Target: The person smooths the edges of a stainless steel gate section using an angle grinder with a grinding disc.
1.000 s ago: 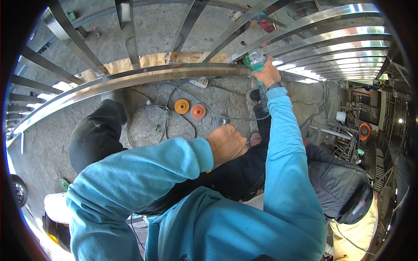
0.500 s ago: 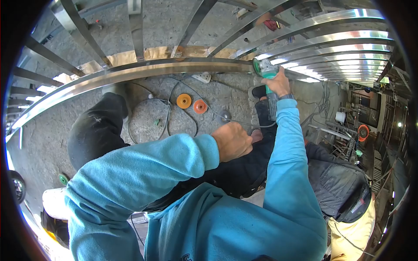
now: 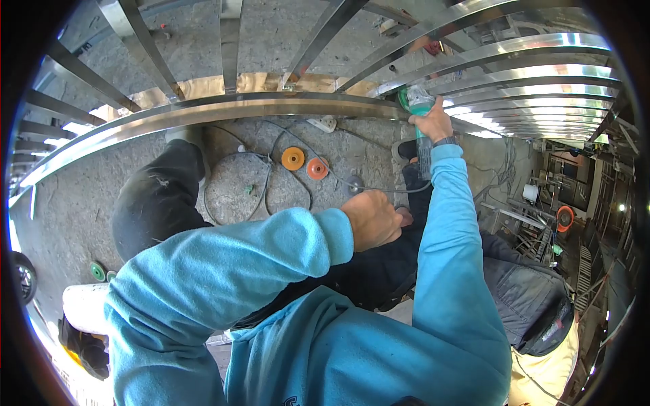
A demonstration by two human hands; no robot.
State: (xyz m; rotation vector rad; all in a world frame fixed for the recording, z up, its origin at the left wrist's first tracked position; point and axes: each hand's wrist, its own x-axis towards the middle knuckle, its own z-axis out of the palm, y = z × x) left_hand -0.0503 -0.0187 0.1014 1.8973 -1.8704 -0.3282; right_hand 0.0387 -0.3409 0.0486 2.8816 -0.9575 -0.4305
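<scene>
My right hand (image 3: 434, 124) is wrapped round the green angle grinder (image 3: 420, 103), whose disc end is at the long metal rail (image 3: 271, 105) of a barred frame. The grinder's grey body hangs down below the hand. Over my lap, my left hand (image 3: 371, 220) is curled into a fist, its fingers mostly turned away, so anything inside it is hidden. An orange-yellow disc (image 3: 292, 159) and a red-orange disc (image 3: 317, 168) lie on the floor left of the grinder, with a grey cable (image 3: 269, 181) looped around them.
Metal bars (image 3: 230, 47) run away beyond the rail. Green discs (image 3: 98, 271) lie on the floor at the left, near a wheel (image 3: 24, 277). A power strip (image 3: 323, 124) sits just under the rail. Metal racks and an orange round object (image 3: 565, 218) stand at the right.
The view has shifted slightly, moving the floor objects and rail a little to the right. The grinder's head is tilted differently at the rail. My left fist keeps its shape.
</scene>
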